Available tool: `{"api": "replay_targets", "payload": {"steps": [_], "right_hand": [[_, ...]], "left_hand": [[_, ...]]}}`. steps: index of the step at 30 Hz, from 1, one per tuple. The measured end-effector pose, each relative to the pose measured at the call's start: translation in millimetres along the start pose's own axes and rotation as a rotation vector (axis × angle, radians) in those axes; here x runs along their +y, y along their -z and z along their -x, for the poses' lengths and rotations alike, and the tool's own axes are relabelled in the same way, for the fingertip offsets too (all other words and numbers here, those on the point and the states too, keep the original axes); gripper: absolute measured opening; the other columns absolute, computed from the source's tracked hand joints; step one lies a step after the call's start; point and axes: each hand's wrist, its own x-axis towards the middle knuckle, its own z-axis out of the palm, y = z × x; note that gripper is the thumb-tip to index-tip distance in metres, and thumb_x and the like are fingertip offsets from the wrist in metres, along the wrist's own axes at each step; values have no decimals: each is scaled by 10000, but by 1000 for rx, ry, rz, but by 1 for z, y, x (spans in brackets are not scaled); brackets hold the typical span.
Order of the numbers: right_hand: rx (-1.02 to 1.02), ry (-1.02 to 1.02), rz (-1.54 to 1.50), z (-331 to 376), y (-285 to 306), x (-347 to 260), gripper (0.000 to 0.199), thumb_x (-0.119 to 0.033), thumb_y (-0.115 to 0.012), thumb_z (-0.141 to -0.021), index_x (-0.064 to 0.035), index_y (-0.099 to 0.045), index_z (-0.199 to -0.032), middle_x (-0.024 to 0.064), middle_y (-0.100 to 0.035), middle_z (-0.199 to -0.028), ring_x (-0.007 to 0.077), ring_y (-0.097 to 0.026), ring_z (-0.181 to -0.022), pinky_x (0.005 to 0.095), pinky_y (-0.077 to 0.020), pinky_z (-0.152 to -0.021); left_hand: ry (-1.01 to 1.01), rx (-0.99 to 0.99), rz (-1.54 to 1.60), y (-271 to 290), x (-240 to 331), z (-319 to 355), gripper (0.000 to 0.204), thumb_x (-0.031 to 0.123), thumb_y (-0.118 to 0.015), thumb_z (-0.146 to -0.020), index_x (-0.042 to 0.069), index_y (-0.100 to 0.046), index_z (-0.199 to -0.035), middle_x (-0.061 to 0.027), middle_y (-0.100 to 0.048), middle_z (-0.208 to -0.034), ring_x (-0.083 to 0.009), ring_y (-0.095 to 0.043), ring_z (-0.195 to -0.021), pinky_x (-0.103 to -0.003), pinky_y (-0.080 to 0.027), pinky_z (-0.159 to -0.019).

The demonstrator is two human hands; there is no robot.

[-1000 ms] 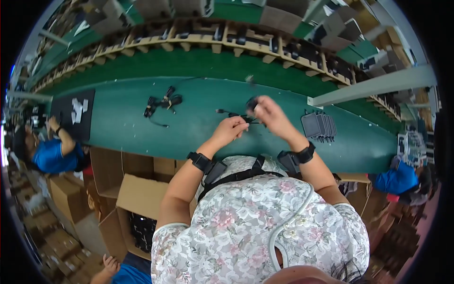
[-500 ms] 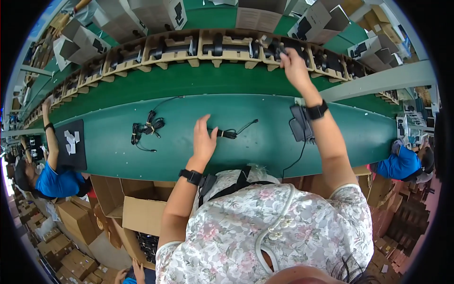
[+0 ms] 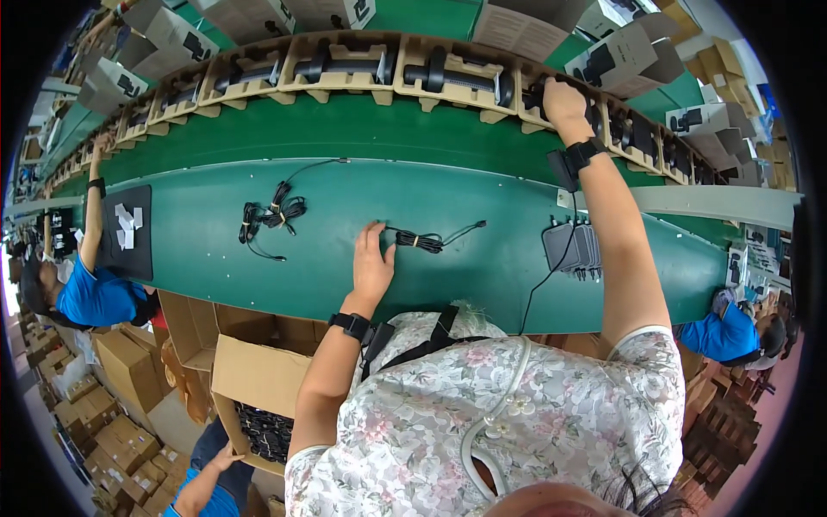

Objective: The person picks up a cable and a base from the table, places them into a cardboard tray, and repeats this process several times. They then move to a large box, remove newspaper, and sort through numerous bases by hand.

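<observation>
My left hand [image 3: 372,261] lies flat on the green belt [image 3: 482,284] with its fingers apart. Its thumb is next to a tied bundle of black cable [image 3: 419,240]. My right hand [image 3: 562,100] reaches far over to a row of cardboard trays [image 3: 362,79] on the upper belt. Its fingers curl down over a black part [image 3: 536,96] in one tray. Both wrists wear black bands, and a thin black lead [image 3: 540,289] hangs from the right one.
More bundled black cables [image 3: 271,215] lie on the belt to the left. A stack of black adapters [image 3: 572,246] stands under my right arm. Co-workers in blue sit at left [image 3: 90,297] and right [image 3: 730,332]. Open cardboard boxes [image 3: 254,379] stand beside my left elbow.
A second ago both hands held a small black piece together over the belt. The right hand then reached up to the far trays; the left dropped flat beside the cable bundle.
</observation>
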Motion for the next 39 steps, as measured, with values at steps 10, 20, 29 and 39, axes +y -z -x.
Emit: {"api": "replay_targets", "payload": {"steps": [10,20,29,39], "right_hand": [[82,82,155,-10,-29,-31,250,-176,-429,-859,-5,-534,-1007,214,-577,-1056,342,-589,-912,436,-487,-749],[169,-84,-317,-20,-88,6,363,-240,-503,-839,11,-497,-1102,241,-545,-1071,401,-540,-957,464,-444,-811],[232,-165,-243,-14,-51,6,363,-276,-457,-859,-148,-481,-1199,207,-542,-1112,377,-531,-989,464,-431,-822],[268,528,-607,51,-9,33,479,-207,-628,-732,-69,-503,-1174,148,-521,-1101,277,-488,-1028,402,-377,-863]], "left_hand": [[-277,-94,-197,-8,14,-4,482,126,-664,-694,64,-469,-1131,-142,-437,-1205,-311,-411,-1128,-423,-327,-956],[-335,-232,-356,-18,-11,4,421,128,-647,-700,107,-505,-1096,-69,-442,-1125,-258,-391,-1133,-378,-347,-946],[-340,-169,-361,-15,-15,9,311,109,-602,-722,119,-553,-1028,-69,-474,-1059,-264,-444,-1053,-363,-406,-868],[-339,-202,-337,-18,-39,20,282,113,-557,-742,117,-564,-1024,-75,-490,-1035,-270,-456,-1019,-384,-398,-842]]}}
